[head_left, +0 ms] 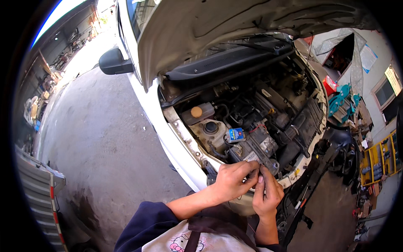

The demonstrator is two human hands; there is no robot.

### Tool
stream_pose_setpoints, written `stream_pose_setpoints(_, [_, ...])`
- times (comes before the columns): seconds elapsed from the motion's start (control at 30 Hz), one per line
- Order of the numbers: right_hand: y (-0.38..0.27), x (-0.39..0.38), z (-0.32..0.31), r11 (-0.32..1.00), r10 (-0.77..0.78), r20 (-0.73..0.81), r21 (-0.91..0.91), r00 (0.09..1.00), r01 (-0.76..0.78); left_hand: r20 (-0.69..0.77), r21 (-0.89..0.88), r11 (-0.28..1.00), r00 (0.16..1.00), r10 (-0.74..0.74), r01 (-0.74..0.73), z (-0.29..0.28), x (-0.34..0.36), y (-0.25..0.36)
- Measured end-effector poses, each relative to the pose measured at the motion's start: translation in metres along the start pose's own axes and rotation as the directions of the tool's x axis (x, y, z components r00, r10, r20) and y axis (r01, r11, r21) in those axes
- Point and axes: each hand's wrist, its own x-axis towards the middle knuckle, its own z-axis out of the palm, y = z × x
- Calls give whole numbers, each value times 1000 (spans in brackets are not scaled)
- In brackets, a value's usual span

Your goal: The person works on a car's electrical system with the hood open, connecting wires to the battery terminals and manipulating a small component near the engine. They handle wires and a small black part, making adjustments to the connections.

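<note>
My left hand point(237, 178) and my right hand point(268, 191) meet in front of the open engine bay of a white vehicle point(182, 170), their thumbs and fingers pinched close together. What they hold is too small or hidden to make out; a thin dark strand hangs below them. Behind my fingertips is a battery point(258, 147), with a small blue box point(236, 135) near its back left. A reservoir with a round beige cap point(196, 112) and a strut mount point(210, 128) sit to the left in the bay.
The raised hood point(235, 17) hangs overhead, with a mirror point(112, 62) at the left. A long black trim piece point(302, 197) lies along the front. Parts, teal items point(339, 98) and a yellow rack point(378, 161) line the right wall. A corrugated metal panel point(37, 197) stands lower left.
</note>
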Motion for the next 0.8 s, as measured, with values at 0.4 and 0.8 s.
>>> stream_pose_setpoints(0.4, [-1,-3,3,1000,0,109,5,994,-1,254,-261,787,826,-503,559,-14,2,5])
stream_pose_setpoints(0.8, [12,-4,12,995,-89,42,-47,995,91,554,-594,256,619,-557,763,-20,3,-14])
